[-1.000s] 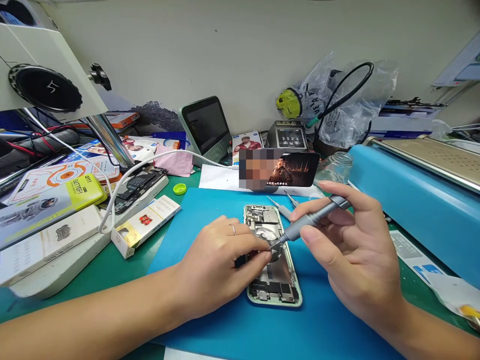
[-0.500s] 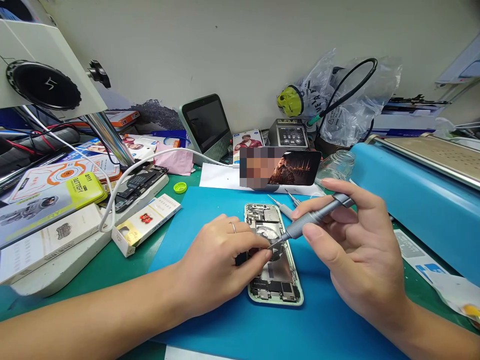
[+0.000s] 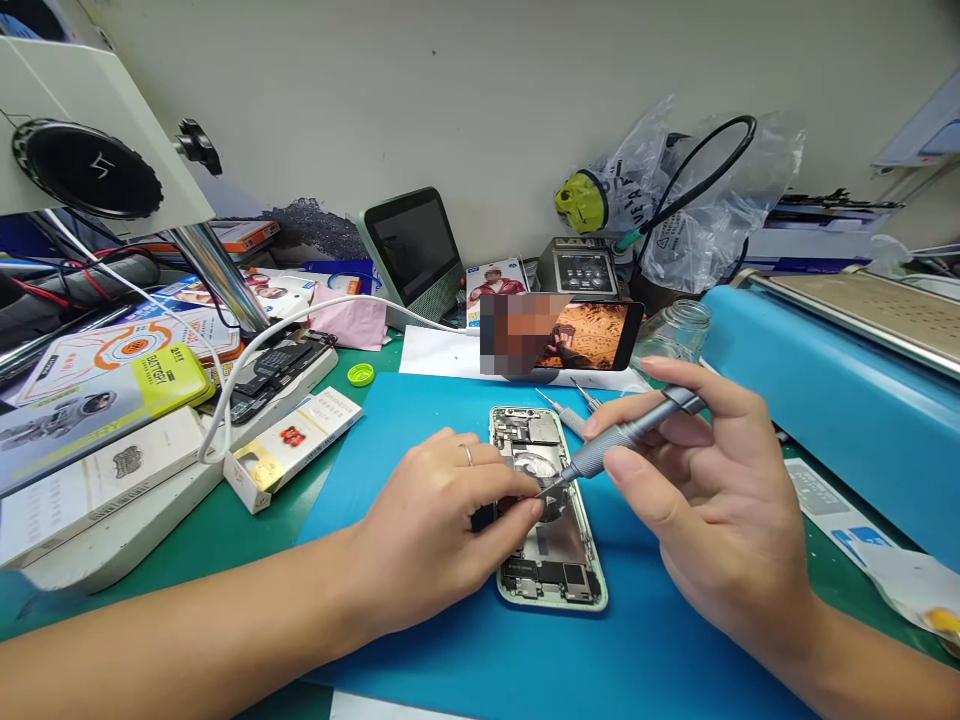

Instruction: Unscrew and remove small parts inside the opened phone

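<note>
An opened phone [image 3: 551,545] with a pale green frame lies face down on a blue mat [image 3: 420,420], its inner boards bare. My left hand [image 3: 442,525] rests on the phone's left side, its fingertips pinching a small part inside it. In my right hand [image 3: 712,510] is a grey precision screwdriver [image 3: 626,437], held like a pen. Its tip touches the inside of the phone right beside my left fingertips.
Two more screwdrivers [image 3: 574,412] lie behind the phone. A propped phone [image 3: 592,337] plays video, next to a glass jar [image 3: 675,335]. A blue machine [image 3: 832,400] stands at the right. Boxes [image 3: 289,450], a white cable [image 3: 247,365] and a microscope stand [image 3: 217,275] crowd the left.
Both hands stay almost still on the phone. The picture on the propped phone's screen has changed from dark to orange.
</note>
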`<state>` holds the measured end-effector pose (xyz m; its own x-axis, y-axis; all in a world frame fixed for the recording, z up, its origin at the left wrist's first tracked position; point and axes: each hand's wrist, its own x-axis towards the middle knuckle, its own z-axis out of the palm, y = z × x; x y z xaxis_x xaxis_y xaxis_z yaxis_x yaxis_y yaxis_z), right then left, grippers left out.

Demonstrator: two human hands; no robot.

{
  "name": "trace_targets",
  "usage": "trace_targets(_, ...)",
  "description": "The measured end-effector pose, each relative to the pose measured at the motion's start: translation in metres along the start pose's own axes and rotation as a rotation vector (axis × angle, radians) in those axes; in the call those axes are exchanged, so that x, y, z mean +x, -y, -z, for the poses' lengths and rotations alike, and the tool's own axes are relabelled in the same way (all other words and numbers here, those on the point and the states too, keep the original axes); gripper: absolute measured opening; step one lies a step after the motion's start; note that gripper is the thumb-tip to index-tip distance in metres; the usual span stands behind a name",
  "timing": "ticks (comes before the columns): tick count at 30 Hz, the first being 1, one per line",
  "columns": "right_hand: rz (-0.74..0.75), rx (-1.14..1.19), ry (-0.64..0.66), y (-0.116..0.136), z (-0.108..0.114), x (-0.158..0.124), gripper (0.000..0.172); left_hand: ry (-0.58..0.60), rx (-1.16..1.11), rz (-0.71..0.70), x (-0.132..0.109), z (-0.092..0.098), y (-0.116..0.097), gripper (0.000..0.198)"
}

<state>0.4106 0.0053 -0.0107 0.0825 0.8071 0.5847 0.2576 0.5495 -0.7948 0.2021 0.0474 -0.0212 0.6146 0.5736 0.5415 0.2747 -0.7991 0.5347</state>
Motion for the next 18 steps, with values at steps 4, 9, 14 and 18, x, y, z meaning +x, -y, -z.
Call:
trace_targets(4,-0.010,0.009,-0.005,0.0009,-0.0004,0.0007,0.046,-0.014,-0.001,0.013,0.0003,0.0004,-0.0013,0.007)
trace_targets(9,-0.024,0.023,-0.014,0.0004,-0.0010,0.0007,0.046,-0.023,-0.014,0.059,0.0002,0.0008,-0.0031,0.010)
trace_targets(14,-0.036,0.021,-0.005,-0.0002,0.0000,0.0006,0.044,-0.011,-0.011,0.053,0.0004,0.0017,-0.0024,0.009)
trace_targets(18,-0.019,0.031,-0.008,-0.0003,0.0001,0.0010,0.046,-0.003,-0.006,0.045,0.0012,0.0020,-0.0013,0.010)
